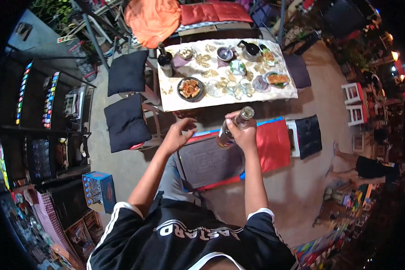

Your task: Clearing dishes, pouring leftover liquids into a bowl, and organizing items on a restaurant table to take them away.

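Note:
My right hand (244, 131) is wrapped round a glass bottle (224, 137), held tilted with its mouth toward the upper right. It is above a dark grey tray (209, 164) lying on a bench with a red cushion (274, 146). To the left, my left hand (178, 136) is in the air near the tray's far left corner, fingers curved and apart, with nothing in it. Beyond both hands stands a table with a patterned cloth (175, 100). On it are a dark bowl of food (190, 88), a dark bottle (165, 63) and several clear glasses (233, 88).
Farther over the table are a black-handled pot (251, 51), a patterned bowl (225, 54) and an oval plate of food (276, 79). Dark-cushioned chairs (127, 122) flank its left side. A blue box (99, 189) sits on the floor at left. Another person's legs (344, 159) show at right.

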### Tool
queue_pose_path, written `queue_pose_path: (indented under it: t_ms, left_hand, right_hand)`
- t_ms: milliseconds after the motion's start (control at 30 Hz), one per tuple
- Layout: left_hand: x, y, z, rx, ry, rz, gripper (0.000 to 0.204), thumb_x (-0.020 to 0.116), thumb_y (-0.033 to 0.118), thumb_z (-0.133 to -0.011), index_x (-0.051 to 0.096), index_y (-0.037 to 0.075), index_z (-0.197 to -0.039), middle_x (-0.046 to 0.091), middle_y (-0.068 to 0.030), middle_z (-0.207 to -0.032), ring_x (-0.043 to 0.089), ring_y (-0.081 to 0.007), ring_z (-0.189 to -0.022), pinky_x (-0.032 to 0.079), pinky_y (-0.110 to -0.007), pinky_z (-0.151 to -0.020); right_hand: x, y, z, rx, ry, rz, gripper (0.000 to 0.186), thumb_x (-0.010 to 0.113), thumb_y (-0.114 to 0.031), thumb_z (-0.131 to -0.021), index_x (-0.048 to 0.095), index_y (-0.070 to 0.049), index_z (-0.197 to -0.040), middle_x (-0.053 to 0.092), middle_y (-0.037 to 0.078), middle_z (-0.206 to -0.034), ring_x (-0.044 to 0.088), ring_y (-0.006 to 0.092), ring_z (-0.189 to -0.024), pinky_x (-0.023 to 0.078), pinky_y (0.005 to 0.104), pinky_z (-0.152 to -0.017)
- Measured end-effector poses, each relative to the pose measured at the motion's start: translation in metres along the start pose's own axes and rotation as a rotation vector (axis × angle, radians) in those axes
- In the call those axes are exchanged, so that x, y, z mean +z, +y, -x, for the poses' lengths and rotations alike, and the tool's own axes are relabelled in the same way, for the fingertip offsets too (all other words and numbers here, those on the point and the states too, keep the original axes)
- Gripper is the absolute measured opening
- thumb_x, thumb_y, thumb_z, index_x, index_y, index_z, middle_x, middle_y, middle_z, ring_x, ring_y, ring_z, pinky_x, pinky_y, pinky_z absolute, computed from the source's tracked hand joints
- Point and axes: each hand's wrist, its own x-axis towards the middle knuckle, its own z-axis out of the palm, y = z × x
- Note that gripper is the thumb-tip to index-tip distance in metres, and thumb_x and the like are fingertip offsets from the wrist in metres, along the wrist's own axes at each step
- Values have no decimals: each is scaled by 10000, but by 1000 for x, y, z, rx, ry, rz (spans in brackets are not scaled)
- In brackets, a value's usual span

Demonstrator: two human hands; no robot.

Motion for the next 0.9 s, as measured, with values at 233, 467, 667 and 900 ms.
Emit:
queue_pose_path:
  t_ms: [233,467,667,900]
  left_hand:
    - [0,-14,-25,-46,46,-52,325,680,97,-856,593,9,-1156,684,-134,-988,672,-221,-926,526,-337,-801]
    - [6,-65,-140,-108,15,-43,438,695,80,-833,523,-16,-1224,653,-176,-1035,669,-274,-921,531,-374,-823]
    - [36,-124,-211,-30,39,-197,525,732,108,-764,499,18,-1226,556,-219,-1169,551,-398,-1114,475,-427,-906]
    - [62,-167,-247,25,60,-384,747,786,114,-705,408,1,-1340,473,-242,-1286,479,-426,-1199,433,-432,-986]
  right_hand:
    - [-10,38,-37,133,-83,99,64,702,-59,-806,656,-20,-829,664,28,-734,613,94,-679,494,279,-645]
    - [-3,127,-97,263,-167,194,157,734,-151,-790,662,-16,-824,685,48,-723,643,125,-665,505,305,-641]
    - [3,165,-143,275,-275,435,299,748,-278,-770,655,-20,-888,684,162,-790,665,316,-735,514,383,-699]
    - [0,233,-171,352,-408,506,343,745,-319,-756,653,-25,-907,691,159,-831,677,321,-806,518,411,-746]
